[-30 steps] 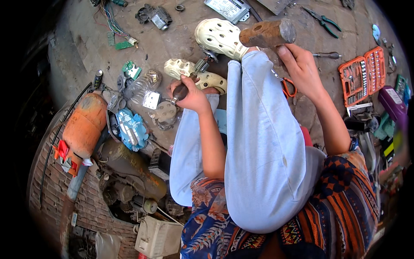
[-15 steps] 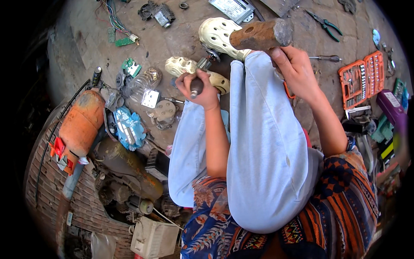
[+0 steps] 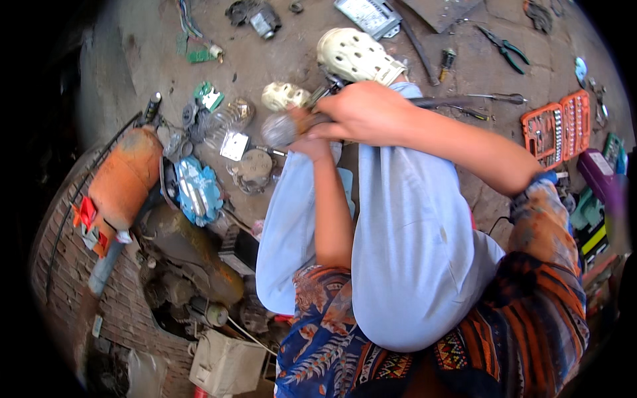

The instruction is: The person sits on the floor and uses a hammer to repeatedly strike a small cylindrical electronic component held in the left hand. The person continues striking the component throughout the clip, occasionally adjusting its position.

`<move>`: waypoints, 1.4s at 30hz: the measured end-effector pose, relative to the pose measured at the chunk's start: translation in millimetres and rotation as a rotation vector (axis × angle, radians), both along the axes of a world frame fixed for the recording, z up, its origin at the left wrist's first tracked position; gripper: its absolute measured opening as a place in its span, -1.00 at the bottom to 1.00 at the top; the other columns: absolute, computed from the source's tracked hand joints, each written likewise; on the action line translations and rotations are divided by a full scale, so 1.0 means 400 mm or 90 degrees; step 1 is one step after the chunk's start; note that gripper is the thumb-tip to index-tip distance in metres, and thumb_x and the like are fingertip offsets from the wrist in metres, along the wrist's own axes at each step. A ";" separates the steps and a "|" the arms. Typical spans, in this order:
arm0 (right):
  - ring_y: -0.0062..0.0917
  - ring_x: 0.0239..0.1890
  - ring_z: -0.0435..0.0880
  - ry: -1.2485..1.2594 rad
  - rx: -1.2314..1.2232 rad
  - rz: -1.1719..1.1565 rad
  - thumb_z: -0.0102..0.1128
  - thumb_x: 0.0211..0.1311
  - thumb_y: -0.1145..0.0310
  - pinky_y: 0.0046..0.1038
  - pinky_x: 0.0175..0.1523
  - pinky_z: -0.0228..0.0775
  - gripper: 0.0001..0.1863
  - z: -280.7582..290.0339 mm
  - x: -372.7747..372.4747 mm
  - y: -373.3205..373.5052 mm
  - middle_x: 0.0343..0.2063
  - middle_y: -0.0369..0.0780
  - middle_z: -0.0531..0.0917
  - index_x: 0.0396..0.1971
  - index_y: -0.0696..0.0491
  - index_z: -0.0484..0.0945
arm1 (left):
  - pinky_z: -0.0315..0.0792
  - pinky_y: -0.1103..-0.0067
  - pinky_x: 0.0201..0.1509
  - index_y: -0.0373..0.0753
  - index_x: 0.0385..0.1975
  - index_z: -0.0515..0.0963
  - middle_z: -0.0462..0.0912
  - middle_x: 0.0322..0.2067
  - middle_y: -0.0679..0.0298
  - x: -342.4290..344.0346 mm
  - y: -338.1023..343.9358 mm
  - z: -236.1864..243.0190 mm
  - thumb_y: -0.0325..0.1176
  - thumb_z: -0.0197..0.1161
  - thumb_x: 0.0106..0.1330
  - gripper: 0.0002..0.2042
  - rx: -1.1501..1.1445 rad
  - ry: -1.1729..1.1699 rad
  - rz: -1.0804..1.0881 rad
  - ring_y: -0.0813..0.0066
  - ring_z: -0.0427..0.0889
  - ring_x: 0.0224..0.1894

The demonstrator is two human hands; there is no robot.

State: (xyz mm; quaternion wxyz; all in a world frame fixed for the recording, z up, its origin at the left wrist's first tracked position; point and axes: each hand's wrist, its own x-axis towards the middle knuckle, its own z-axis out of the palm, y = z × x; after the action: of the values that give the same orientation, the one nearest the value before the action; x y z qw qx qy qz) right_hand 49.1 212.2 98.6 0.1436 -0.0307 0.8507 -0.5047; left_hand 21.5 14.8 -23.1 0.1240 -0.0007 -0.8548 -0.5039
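My right hand (image 3: 368,114) is closed round the dark handle (image 3: 458,102) of a hammer. Its heavy metal head (image 3: 280,130), smeared by motion, lies over the top of my left fist. My left hand (image 3: 313,147) is low between my knees, largely covered by the hammer and my right hand. It grips an upright metal chisel whose struck end the hammer head hides. Just beyond the hands, between my cream clogs (image 3: 358,56), a dark metal part (image 3: 336,85) shows in small pieces; most of it is hidden.
An open orange socket set (image 3: 556,129), pliers (image 3: 502,48) and screwdrivers (image 3: 509,98) lie to the right. A silver metal unit (image 3: 369,16) is at the far side. On the left are a clear plastic bottle (image 3: 229,123), a blue bag (image 3: 199,192) and an orange cylinder (image 3: 126,179).
My right hand has swung the hammer left and down, from above my right knee to over my left fist. The left hand stays about where it was.
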 end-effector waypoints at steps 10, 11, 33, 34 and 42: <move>-0.47 -0.54 0.49 -0.067 -0.158 -0.397 0.01 0.33 0.07 -0.40 -0.35 0.36 -0.56 -0.023 0.082 0.108 -0.60 -0.10 0.56 -0.22 0.19 0.59 | 0.52 0.57 -0.52 -0.39 -0.49 0.36 0.52 -0.51 0.19 -0.036 0.009 0.063 -0.46 0.10 0.33 -0.83 0.189 -0.141 0.050 0.48 0.54 -0.56; -0.57 -0.56 0.41 -0.042 -0.144 -0.456 -0.03 0.36 0.09 -0.45 -0.38 0.33 -0.56 -0.017 0.098 0.124 -0.63 -0.18 0.52 -0.17 0.20 0.58 | 0.52 0.58 -0.55 -0.40 -0.49 0.36 0.53 -0.52 0.18 -0.036 0.008 0.064 -0.46 0.09 0.34 -0.82 0.182 -0.137 0.064 0.48 0.54 -0.58; -0.60 -0.61 0.26 -0.129 -0.136 -0.546 -0.03 0.35 0.05 -0.46 -0.49 0.19 -0.51 -0.060 0.256 0.155 -0.74 -0.22 0.35 -0.47 0.25 0.46 | 0.47 0.52 -0.52 -0.45 -0.46 0.47 0.61 -0.51 0.11 -0.161 0.099 0.133 -0.38 0.34 0.11 -0.75 -0.061 -0.246 0.012 0.40 0.58 -0.60; -0.59 -0.61 0.25 -0.123 -0.132 -0.545 -0.03 0.35 0.04 -0.45 -0.49 0.19 -0.50 -0.061 0.255 0.156 -0.74 -0.21 0.35 -0.49 0.25 0.44 | 0.47 0.46 -0.40 -0.47 -0.47 0.47 0.62 -0.49 0.07 -0.174 0.089 0.115 -0.35 0.37 0.06 -0.72 -0.147 -0.196 0.006 0.31 0.61 -0.52; -0.58 -0.61 0.27 -0.119 -0.125 -0.543 -0.05 0.36 0.03 -0.47 -0.48 0.21 -0.50 -0.055 0.243 0.165 -0.73 -0.21 0.35 -0.46 0.25 0.47 | 0.42 0.37 -0.36 -0.43 -0.55 0.48 0.54 -0.51 0.11 -0.179 0.151 0.126 -0.37 0.39 -0.02 -0.75 -0.273 -0.007 -0.103 0.22 0.55 -0.50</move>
State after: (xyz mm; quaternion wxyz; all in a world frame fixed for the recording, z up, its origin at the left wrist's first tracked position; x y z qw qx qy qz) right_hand 146.2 278.2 76.6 -0.0049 0.3553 0.7187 -0.5977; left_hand -49.9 75.2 27.3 0.0758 -0.0928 -0.9402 -0.3190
